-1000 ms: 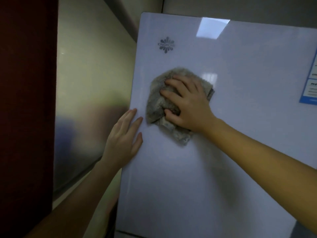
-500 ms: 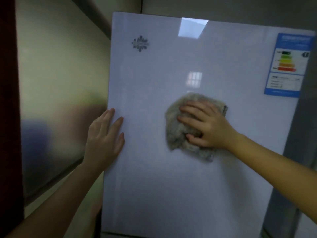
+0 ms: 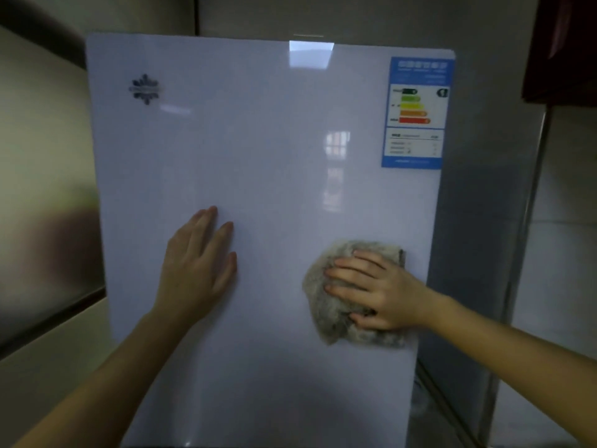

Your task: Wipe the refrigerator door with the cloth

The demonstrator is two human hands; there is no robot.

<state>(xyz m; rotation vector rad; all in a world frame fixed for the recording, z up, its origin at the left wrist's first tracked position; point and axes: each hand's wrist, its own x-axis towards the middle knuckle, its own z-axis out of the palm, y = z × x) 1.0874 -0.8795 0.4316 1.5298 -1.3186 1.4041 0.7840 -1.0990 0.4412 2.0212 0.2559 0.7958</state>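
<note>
The glossy white refrigerator door [image 3: 258,156] fills the middle of the head view. A crumpled grey cloth [image 3: 326,305] is pressed against its lower right part, close to the door's right edge. My right hand [image 3: 378,289] lies flat on the cloth, fingers spread and pointing left, holding it to the door. My left hand [image 3: 197,266] rests flat and open on the bare door, to the left of the cloth and apart from it, fingers pointing up.
A blue energy label [image 3: 416,111] is stuck at the door's upper right, a dark logo [image 3: 145,88] at its upper left. The grey fridge side [image 3: 478,253] runs down the right. A shiny wall panel [image 3: 42,189] stands at the left, a dark red cabinet [image 3: 568,43] at the top right.
My right hand has slid the cloth down and to the right across the door, from near the logo to the right edge. My left hand has shifted from the door's left edge onto its face.
</note>
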